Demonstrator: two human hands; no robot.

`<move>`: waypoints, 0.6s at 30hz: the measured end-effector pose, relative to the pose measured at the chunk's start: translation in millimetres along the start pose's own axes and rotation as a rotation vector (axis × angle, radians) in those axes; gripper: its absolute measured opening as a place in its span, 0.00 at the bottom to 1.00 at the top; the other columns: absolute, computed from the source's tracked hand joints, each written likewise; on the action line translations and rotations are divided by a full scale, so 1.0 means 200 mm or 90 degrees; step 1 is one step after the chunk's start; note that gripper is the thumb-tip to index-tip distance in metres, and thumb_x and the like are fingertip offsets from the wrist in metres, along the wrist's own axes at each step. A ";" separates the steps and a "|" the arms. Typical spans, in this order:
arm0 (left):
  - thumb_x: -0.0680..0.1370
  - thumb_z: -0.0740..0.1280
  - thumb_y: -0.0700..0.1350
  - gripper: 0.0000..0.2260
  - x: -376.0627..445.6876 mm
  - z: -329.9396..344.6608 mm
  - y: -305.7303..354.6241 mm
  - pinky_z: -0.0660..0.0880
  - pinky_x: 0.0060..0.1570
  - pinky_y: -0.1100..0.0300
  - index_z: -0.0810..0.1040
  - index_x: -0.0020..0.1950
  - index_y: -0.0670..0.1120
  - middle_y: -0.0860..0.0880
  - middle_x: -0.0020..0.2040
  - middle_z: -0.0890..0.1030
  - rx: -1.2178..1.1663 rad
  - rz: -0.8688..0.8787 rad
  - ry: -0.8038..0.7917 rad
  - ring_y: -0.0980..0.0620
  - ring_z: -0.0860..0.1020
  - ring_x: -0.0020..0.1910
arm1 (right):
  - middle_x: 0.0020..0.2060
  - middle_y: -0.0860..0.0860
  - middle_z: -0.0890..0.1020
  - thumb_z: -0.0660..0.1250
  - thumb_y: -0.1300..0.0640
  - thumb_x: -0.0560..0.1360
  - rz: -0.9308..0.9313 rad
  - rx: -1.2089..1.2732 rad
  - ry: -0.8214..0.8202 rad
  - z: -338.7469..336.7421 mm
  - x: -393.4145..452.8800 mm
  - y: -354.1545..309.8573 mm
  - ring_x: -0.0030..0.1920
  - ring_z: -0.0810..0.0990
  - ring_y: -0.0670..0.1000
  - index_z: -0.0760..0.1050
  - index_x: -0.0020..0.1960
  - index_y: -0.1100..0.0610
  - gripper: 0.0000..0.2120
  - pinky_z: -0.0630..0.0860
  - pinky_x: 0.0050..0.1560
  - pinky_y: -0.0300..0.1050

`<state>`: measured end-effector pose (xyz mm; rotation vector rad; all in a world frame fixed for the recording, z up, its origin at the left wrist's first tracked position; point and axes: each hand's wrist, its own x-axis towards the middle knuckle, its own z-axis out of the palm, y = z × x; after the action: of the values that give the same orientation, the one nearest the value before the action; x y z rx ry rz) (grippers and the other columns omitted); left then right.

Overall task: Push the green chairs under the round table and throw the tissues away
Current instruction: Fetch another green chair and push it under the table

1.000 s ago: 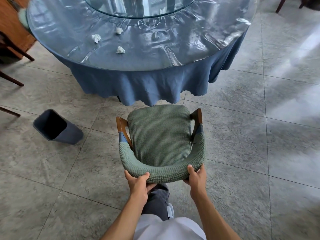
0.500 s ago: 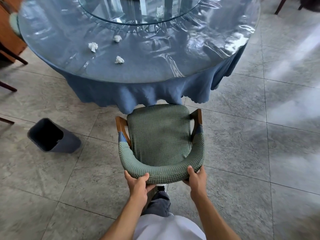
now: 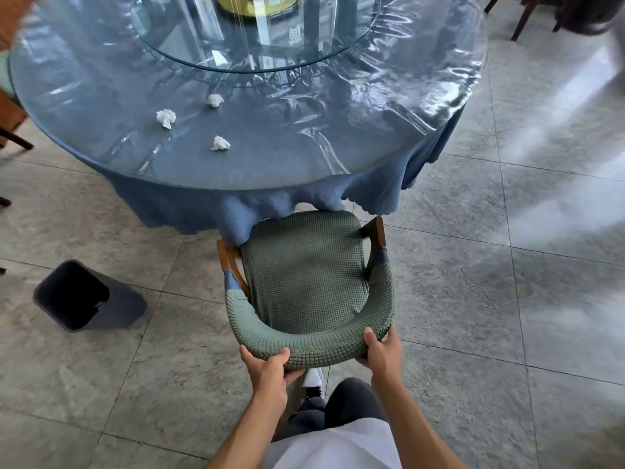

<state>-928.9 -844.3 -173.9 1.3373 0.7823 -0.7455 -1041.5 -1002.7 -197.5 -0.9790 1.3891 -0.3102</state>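
A green chair (image 3: 304,279) stands in front of me, its seat front touching the hanging blue cloth of the round table (image 3: 389,130). My left hand (image 3: 267,367) grips the curved backrest at its left, and my right hand (image 3: 380,350) grips it at the right. Three crumpled white tissues lie on the glossy tabletop: one at the left (image 3: 166,118), one farther back (image 3: 215,100), and one nearest the edge (image 3: 220,143).
A dark grey bin (image 3: 84,296) stands tilted on the tiled floor to the chair's left. A glass turntable (image 3: 257,45) sits at the table's centre. Wooden chair legs show at the far left edge (image 3: 13,140) and top right (image 3: 521,15).
The chair has moved forward toward the table; its seat front now pushes into the hanging cloth. Both hands keep their hold on the backrest.
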 end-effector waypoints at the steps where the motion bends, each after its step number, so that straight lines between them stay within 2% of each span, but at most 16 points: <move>1: 0.77 0.64 0.25 0.47 0.01 0.01 0.01 0.79 0.50 0.35 0.44 0.81 0.60 0.42 0.78 0.61 0.003 -0.001 0.001 0.38 0.73 0.62 | 0.52 0.58 0.82 0.64 0.62 0.81 0.001 -0.004 0.001 0.01 0.01 -0.01 0.52 0.83 0.59 0.71 0.57 0.57 0.06 0.85 0.41 0.55; 7: 0.77 0.65 0.26 0.47 0.05 0.07 0.07 0.81 0.42 0.41 0.45 0.81 0.61 0.43 0.79 0.59 0.010 0.004 0.002 0.36 0.73 0.64 | 0.51 0.61 0.82 0.64 0.63 0.80 0.003 -0.001 0.007 0.06 0.09 -0.05 0.50 0.83 0.61 0.71 0.55 0.59 0.05 0.85 0.42 0.59; 10: 0.77 0.66 0.26 0.47 0.10 0.11 0.10 0.80 0.46 0.36 0.46 0.81 0.60 0.44 0.80 0.56 0.014 0.007 0.004 0.35 0.68 0.71 | 0.53 0.61 0.80 0.65 0.63 0.80 -0.004 -0.012 0.008 0.09 0.14 -0.08 0.54 0.82 0.63 0.71 0.57 0.57 0.07 0.84 0.42 0.62; 16: 0.76 0.66 0.27 0.47 0.16 0.24 0.16 0.79 0.50 0.35 0.46 0.81 0.61 0.44 0.80 0.56 0.003 0.001 0.011 0.34 0.68 0.72 | 0.52 0.58 0.81 0.65 0.63 0.79 0.001 -0.011 -0.009 0.13 0.27 -0.20 0.54 0.82 0.62 0.72 0.57 0.54 0.08 0.83 0.49 0.65; 18: 0.76 0.67 0.27 0.47 0.19 0.28 0.17 0.78 0.53 0.32 0.46 0.81 0.62 0.44 0.80 0.57 0.004 0.004 0.018 0.35 0.68 0.72 | 0.53 0.58 0.80 0.65 0.64 0.79 0.003 -0.018 -0.015 0.14 0.31 -0.26 0.53 0.82 0.61 0.72 0.58 0.55 0.09 0.84 0.47 0.64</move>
<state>-876.1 -897.8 -183.9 1.3572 0.7986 -0.7255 -984.8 -1064.8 -205.1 -1.0002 1.3778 -0.2754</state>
